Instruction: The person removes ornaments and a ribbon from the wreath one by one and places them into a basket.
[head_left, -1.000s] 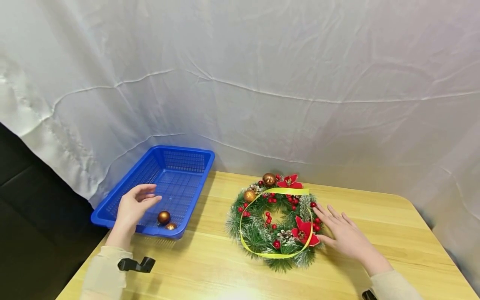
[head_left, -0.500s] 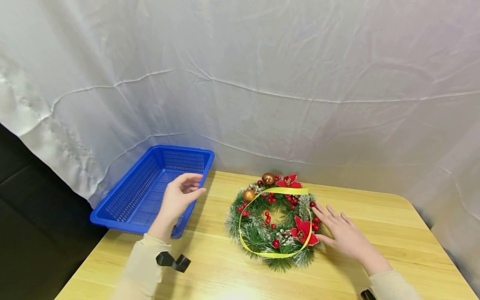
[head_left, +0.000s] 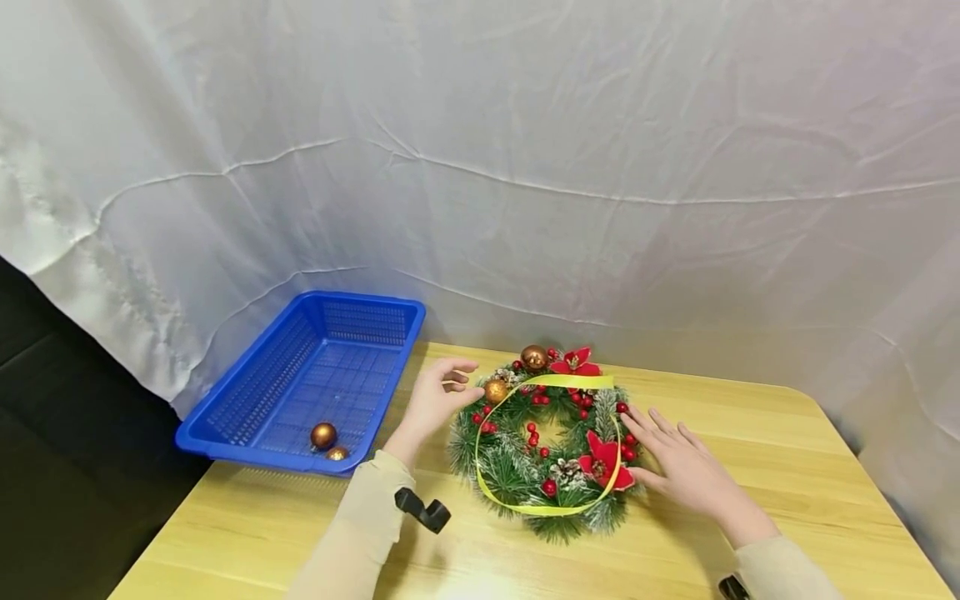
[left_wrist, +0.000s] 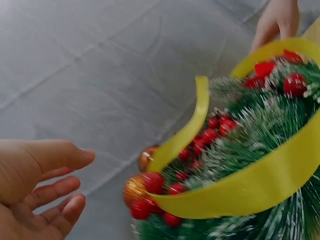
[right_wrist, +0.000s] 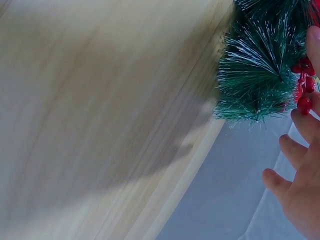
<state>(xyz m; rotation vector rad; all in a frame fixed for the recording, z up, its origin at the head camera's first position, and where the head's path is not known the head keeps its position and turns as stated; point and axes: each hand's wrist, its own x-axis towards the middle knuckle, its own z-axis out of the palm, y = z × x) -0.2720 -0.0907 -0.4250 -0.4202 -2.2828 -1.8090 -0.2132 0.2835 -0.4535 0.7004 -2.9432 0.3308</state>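
Observation:
A green wreath (head_left: 504,471) with red berries, red flowers (head_left: 602,461), pine cones and bronze and gold balls lies on the table. A yellow ribbon (head_left: 558,510) loops loosely over its top. Beside the wreath's left edge is my left hand (head_left: 435,398), thumb and fingers apart and nothing between them. In the left wrist view a small gap separates its thumb from the glittery gold ball (left_wrist: 135,190). My right hand (head_left: 686,467) has spread fingers touching the wreath's right edge, by the red berries (right_wrist: 304,105).
A blue plastic basket (head_left: 288,457) stands at the left of the wooden table (head_left: 772,467), with two bronze balls (head_left: 324,435) near its front corner. A pale cloth (head_left: 525,167) hangs behind. Dark upholstery (head_left: 60,433) is at the far left.
My left hand has moved right, from over the basket to the wreath's left side, uncovering the bronze balls in the basket. The right hand keeps its place at the wreath.

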